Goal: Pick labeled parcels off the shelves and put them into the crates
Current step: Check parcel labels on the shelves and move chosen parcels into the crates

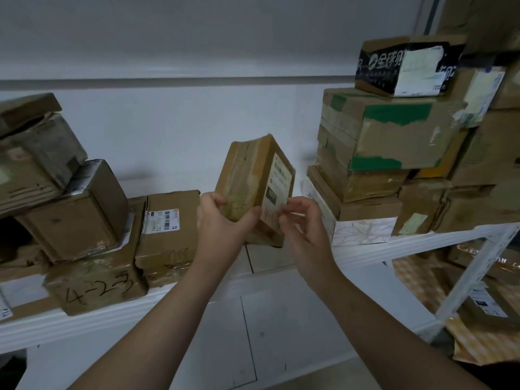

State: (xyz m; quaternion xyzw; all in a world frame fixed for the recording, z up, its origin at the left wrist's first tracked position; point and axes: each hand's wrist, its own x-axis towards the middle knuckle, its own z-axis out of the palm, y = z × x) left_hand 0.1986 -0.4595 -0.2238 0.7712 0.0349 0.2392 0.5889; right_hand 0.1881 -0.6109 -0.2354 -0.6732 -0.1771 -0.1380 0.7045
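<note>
Dim, cool, even indoor light, soft faint shadows, no glare, overall softness, wide-angle bending at edges

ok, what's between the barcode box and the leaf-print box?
Head view: the parcel, held up by left hand and right hand, fills that gap; a flat box lies on the shelf beneath.

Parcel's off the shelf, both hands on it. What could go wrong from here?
1. Slip: the left hand grips the tilted parcel only at its lower end; the right hand just pinches at the label corner.
2. Label: that pinch might peel or crease the label.
3. Knock: the black-printed box sits askew atop the green-taped box close by; a swing right could clip the stack.
</note>
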